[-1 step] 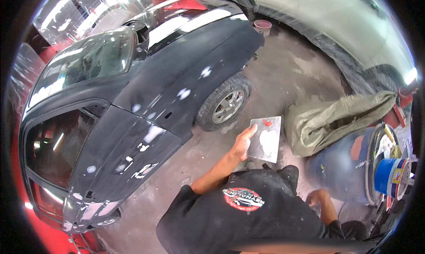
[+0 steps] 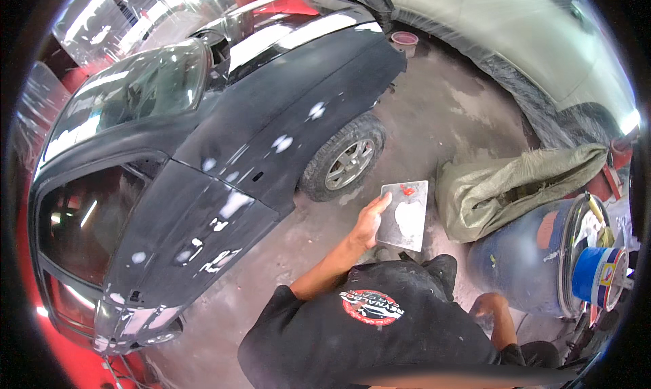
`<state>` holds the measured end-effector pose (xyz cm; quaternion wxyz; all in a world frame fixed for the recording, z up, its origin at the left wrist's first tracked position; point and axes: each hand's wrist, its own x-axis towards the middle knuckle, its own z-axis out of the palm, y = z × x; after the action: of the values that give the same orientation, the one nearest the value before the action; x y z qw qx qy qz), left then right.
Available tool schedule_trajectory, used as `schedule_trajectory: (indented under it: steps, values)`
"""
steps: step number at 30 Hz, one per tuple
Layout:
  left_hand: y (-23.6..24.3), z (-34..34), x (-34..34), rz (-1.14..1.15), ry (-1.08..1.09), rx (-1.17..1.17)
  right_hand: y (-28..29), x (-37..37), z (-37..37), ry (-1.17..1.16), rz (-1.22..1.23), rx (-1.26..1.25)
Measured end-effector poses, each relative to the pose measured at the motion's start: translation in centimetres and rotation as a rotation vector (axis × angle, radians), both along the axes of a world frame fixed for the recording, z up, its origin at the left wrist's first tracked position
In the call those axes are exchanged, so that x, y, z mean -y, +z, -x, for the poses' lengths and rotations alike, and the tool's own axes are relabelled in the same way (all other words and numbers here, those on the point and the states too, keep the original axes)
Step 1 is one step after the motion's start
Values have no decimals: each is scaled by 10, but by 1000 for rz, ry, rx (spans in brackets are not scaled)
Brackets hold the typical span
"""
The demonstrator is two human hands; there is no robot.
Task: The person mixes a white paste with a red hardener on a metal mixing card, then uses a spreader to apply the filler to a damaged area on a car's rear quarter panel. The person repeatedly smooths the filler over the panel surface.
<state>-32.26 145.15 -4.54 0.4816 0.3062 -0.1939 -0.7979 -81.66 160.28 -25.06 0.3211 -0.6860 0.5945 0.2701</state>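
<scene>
The single view comes from a fisheye camera worn on the person's head, the left one of a side-by-side pair. It looks steeply down over the person's own chest and black shirt (image 2: 380,328), which fill the lower middle of the picture at close range. The forearms enter from the lower edge. The concrete floor (image 2: 434,118) lies straight ahead and well below the lens. A black car (image 2: 224,179) fills the left half, seen from above its side. A second, masked car (image 2: 536,43) curves along the upper right rim. Straight edges bend toward the dark circular border. No second view is supplied, so no shared area can be told.
</scene>
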Motion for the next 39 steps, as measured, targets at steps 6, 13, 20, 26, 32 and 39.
schedule_trajectory:
  steps: [6,13,20,26,32,39]
  values:
    - [-10,-7,1,-82,27,17,-26,43,5,-1625,192,1070]
    - [-4,13,-2,-74,142,404,-107,-1,-130,-1836,277,935]
    - [-15,-3,9,-149,-26,277,-59,-97,-77,-1570,574,-283]
    - [-10,12,19,-127,-102,326,-29,-51,-100,-1067,506,23]
    - [-7,25,25,-111,-22,333,60,111,-198,-1273,473,840]
    - [4,33,16,139,-17,371,232,137,-209,-625,1233,866]
